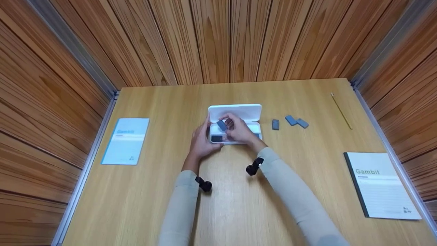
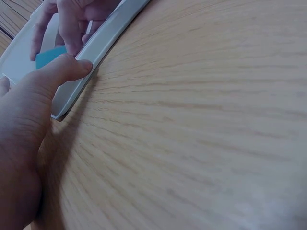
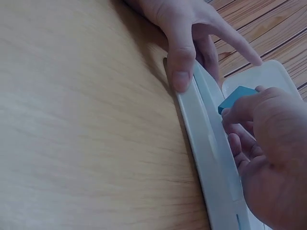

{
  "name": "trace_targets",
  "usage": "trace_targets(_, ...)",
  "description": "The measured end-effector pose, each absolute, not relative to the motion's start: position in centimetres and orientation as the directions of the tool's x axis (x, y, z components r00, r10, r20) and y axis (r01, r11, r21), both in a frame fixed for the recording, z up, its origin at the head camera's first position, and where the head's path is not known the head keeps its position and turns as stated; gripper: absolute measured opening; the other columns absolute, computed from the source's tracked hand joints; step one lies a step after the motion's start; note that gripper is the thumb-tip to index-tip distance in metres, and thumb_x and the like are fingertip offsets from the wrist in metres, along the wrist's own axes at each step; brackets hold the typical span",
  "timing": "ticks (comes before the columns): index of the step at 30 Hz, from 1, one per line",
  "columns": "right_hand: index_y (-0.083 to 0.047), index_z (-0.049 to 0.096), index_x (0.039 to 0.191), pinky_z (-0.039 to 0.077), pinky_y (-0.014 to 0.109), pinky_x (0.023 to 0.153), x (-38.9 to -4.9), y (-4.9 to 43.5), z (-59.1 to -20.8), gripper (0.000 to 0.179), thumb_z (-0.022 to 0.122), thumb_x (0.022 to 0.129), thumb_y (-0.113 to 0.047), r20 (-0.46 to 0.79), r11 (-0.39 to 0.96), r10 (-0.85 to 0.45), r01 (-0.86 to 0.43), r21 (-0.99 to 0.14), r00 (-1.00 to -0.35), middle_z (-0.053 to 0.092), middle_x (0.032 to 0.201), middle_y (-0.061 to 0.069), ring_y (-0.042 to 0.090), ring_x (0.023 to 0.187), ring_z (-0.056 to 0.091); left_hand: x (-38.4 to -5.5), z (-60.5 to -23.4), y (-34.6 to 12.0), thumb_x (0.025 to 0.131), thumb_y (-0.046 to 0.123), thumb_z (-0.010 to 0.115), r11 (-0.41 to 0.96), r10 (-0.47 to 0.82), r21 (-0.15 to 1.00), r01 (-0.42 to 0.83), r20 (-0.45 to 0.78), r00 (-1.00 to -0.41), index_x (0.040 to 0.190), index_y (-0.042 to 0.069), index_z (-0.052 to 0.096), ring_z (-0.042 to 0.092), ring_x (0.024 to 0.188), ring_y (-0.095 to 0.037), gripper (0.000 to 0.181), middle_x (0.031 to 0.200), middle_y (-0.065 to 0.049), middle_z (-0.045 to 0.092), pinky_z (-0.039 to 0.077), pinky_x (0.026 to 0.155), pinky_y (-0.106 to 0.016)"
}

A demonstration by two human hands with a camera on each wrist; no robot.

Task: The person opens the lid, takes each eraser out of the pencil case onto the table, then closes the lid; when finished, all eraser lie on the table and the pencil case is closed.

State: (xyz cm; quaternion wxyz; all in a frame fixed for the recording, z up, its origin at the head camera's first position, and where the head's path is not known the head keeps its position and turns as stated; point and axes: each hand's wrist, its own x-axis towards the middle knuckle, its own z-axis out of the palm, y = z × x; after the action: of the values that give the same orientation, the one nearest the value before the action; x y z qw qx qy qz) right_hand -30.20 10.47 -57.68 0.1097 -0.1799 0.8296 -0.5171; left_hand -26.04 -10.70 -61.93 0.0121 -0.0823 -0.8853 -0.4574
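A white hinged case (image 1: 253, 127), like a pencil case, stands with its lid (image 1: 235, 111) raised. My left hand (image 1: 202, 140) grips its left end, the thumb (image 3: 181, 79) on the front rim and a finger reaching to the lid. Over the case, my right hand (image 1: 240, 130) pinches a small blue-grey rectangular block (image 1: 222, 125), which looks like an eraser. That block (image 3: 236, 98) appears teal in the wrist views and is held tilted. A dark block (image 1: 216, 138) lies inside the case at the front left. My right hand covers much of the case's inside.
Right of the case lie three similar blue-grey blocks, one alone (image 1: 275, 124) and two touching (image 1: 291, 120). Farther right is a thin gold-coloured rod (image 1: 341, 111). A notebook (image 1: 126, 141) lies at left, another (image 1: 382, 186) at right. Wooden walls (image 1: 211, 41) border the table.
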Motion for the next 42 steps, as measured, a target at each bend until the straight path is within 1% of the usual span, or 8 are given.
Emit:
trace_targets(10, -0.004, 0.065, 0.141, 0.052, 0.028, 0.092, -29.9, 11.0, -57.4, 0.049, 0.068, 0.095, 0.014, 0.034, 0.380, -0.412, -0.205, -0.902, -0.911, 0.065, 0.120, 0.018, 0.026, 0.107, 0.064, -26.0, -61.8, -10.5, 0.082, 0.039, 0.098, 0.567, 0.123, 0.813, 0.134, 0.077, -0.989, 0.183, 0.033, 0.015, 0.043, 0.167, -0.033, 0.131, 0.176, -0.005, 0.053, 0.023, 0.141, -0.063)
trace_targets(15, -0.003, 0.065, 0.140, 0.052, 0.026, 0.090, -29.7, 12.1, -56.9, 0.048, 0.069, 0.096, 0.015, 0.044, 0.386, -0.397, -0.210, -0.898, -0.917, 0.062, 0.115, 0.013, 0.022, 0.103, 0.062, -26.1, -61.8, -10.5, 0.081, 0.037, 0.099, 0.554, 0.120, 0.824, 0.124, 0.068, -0.990, 0.182, 0.037, 0.014, 0.040, 0.168, -0.032, 0.132, 0.177, -0.003, 0.051, 0.020, 0.142, -0.063)
trace_targets(19, -0.003, 0.065, 0.140, 0.052, 0.024, 0.088, -29.5, 13.2, -56.6, 0.046, 0.070, 0.097, 0.014, 0.049, 0.385, -0.398, -0.215, -0.898, -0.916, 0.061, 0.111, 0.011, 0.021, 0.102, 0.061, -26.1, -61.8, -10.6, 0.081, 0.040, 0.098, 0.566, 0.127, 0.813, 0.136, 0.077, -0.989, 0.183, 0.033, 0.015, 0.042, 0.168, -0.033, 0.132, 0.177, -0.005, 0.052, 0.022, 0.141, -0.064)
trace_targets(23, -0.005, 0.065, 0.140, 0.051, 0.026, 0.089, -29.2, 14.5, -56.4, 0.045, 0.071, 0.099, 0.011, 0.045, 0.398, -0.403, -0.220, -0.891, -0.914, 0.062, 0.113, 0.012, 0.024, 0.104, 0.062, -26.1, -61.7, -10.5, 0.080, 0.040, 0.098, 0.577, 0.125, 0.805, 0.139, 0.081, -0.989, 0.183, 0.030, 0.016, 0.043, 0.167, -0.033, 0.132, 0.177, -0.006, 0.052, 0.024, 0.141, -0.064)
trace_targets(27, -0.010, 0.065, 0.142, 0.052, 0.028, 0.092, -28.9, 15.9, -56.2, 0.045, 0.071, 0.101, 0.009, 0.013, 0.423, -0.393, -0.193, -0.885, -0.920, 0.061, 0.116, 0.012, 0.026, 0.108, 0.061, -26.0, -61.7, -10.4, 0.081, 0.040, 0.099, 0.574, 0.122, 0.809, 0.130, 0.072, -0.990, 0.183, 0.032, 0.016, 0.040, 0.169, -0.033, 0.132, 0.181, -0.004, 0.047, 0.023, 0.142, -0.064)
trace_targets(31, -0.012, 0.064, 0.144, 0.052, 0.028, 0.091, -28.6, 17.4, -56.2, 0.046, 0.071, 0.102, 0.007, -0.010, 0.427, -0.374, -0.162, -0.889, -0.927, 0.060, 0.118, 0.011, 0.027, 0.110, 0.060, -25.9, -61.7, -10.4, 0.081, 0.040, 0.099, 0.576, 0.120, 0.806, 0.133, 0.078, -0.990, 0.183, 0.033, 0.016, 0.039, 0.170, -0.033, 0.131, 0.181, -0.004, 0.046, 0.022, 0.142, -0.065)
trace_targets(38, -0.006, 0.062, 0.145, 0.049, 0.026, 0.090, -28.2, 20.2, -56.3, 0.046, 0.070, 0.103, 0.008, 0.008, 0.408, -0.367, -0.168, -0.897, -0.930, 0.059, 0.120, 0.018, 0.031, 0.110, 0.058, -25.9, -61.8, -10.5, 0.081, 0.037, 0.100, 0.567, 0.124, 0.811, 0.147, 0.093, -0.988, 0.183, 0.031, 0.016, 0.037, 0.171, -0.034, 0.132, 0.182, -0.005, 0.045, 0.019, 0.142, -0.065)
trace_targets(42, -0.005, 0.061, 0.148, 0.048, 0.024, 0.093, -28.0, 22.0, -56.3, 0.046, 0.069, 0.104, 0.007, -0.005, 0.425, -0.347, -0.152, -0.892, -0.938, 0.059, 0.123, 0.018, 0.030, 0.113, 0.058, -25.9, -61.8, -10.5, 0.082, 0.038, 0.099, 0.563, 0.121, 0.816, 0.134, 0.079, -0.990, 0.183, 0.035, 0.014, 0.036, 0.171, -0.034, 0.133, 0.184, -0.004, 0.041, 0.019, 0.142, -0.065)
